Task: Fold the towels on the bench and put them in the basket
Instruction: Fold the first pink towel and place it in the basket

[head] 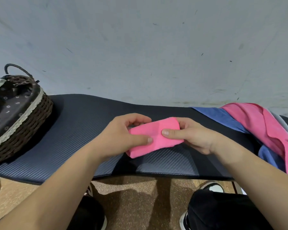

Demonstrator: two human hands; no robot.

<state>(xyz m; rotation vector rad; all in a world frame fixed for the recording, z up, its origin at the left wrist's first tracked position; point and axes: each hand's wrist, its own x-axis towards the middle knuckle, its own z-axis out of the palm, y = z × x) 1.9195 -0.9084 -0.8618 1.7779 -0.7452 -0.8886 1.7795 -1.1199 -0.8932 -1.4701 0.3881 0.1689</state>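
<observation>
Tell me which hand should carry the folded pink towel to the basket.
The left hand: it grips the towel, and the basket sits on its side of the bench; the right hand would reach across.

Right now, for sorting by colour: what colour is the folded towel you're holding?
Folded towel: bright pink, head view.

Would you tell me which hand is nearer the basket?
Left: the left hand grips the folded towel at the end toward the basket; the right hand grips its far end.
</observation>
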